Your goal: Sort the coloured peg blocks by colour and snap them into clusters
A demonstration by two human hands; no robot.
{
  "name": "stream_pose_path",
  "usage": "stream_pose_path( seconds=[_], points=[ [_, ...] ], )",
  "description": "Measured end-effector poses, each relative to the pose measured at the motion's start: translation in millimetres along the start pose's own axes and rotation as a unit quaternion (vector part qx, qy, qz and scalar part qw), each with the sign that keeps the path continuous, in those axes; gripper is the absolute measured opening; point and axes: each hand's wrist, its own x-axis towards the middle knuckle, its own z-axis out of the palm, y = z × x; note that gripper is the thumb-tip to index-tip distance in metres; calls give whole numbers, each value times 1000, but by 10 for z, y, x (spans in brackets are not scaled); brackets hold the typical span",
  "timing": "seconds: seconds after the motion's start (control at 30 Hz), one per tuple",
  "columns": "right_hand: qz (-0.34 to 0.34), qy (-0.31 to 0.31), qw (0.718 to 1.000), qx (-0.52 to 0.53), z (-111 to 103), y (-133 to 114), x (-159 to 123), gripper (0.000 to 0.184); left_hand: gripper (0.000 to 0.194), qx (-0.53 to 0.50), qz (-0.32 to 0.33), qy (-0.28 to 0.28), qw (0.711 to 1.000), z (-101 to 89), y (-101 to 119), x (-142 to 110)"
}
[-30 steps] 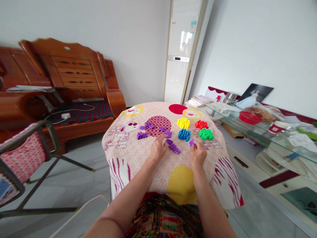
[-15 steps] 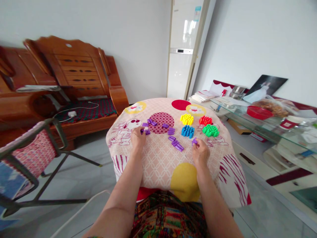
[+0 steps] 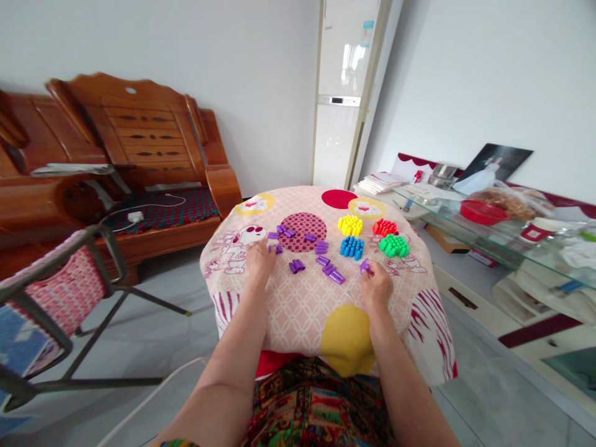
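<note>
My left hand (image 3: 259, 261) rests on the patterned tablecloth (image 3: 302, 310) with its fingers curled beside a small purple piece (image 3: 275, 248); what it grips, if anything, is hidden. My right hand (image 3: 375, 284) pinches a purple piece (image 3: 364, 266) near the cloth's right side. Loose purple pieces (image 3: 326, 268) lie scattered between my hands, and two more (image 3: 297, 266) sit just right of my left hand. Behind them stand tidy clusters of yellow (image 3: 350, 225), red (image 3: 384, 227), blue (image 3: 352, 247) and green (image 3: 393, 246) pieces.
A wooden sofa (image 3: 139, 161) stands at the back left with a charger on its cushion. A folding chair (image 3: 51, 298) is at the left. A glass shelf (image 3: 488, 230) with bowls and clutter runs along the right. A tall white air conditioner (image 3: 344, 93) stands behind.
My left hand moved from the centre pieces to the left side of the cloth. A pair of purple pieces now lies just right of it. My right hand stayed put.
</note>
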Motion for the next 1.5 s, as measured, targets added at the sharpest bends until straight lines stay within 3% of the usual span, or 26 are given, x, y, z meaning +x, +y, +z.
stream_pose_path(
  seconds=[0.1,0.27,0.37,0.47,0.57,0.7,0.87,1.13,1.37,1.5],
  points=[
    [6,3,1000,6,9,-2,6,36,27,-4,-21,-51,998,1,-94,37],
    [20,-8,1000,2,3,-17,26,37,27,-111,-40,-20,993,-41,45,-19],
    [29,-17,999,2,-10,-19,35,37,25,-189,-1,-16,982,-56,353,-144],
    [41,-17,999,9,-21,-13,37,36,29,-267,89,-75,957,17,809,-346],
    [44,-11,998,34,-32,-12,32,37,15,-267,177,-117,940,194,1244,-551],
    [44,18,995,85,-38,-6,33,40,8,-237,196,-129,943,501,1538,-707],
    [65,-7,989,134,-36,37,49,48,18,-250,217,-158,930,745,1544,-764],
    [55,-63,988,129,-100,-28,49,53,39,-237,238,-216,917,741,1547,-787],
    [87,-41,985,143,-69,30,63,54,44,-262,244,-206,911,708,1507,-778],
    [86,-15,983,162,-29,78,64,50,38,-201,203,-115,951,540,1344,-511]
  ],
)
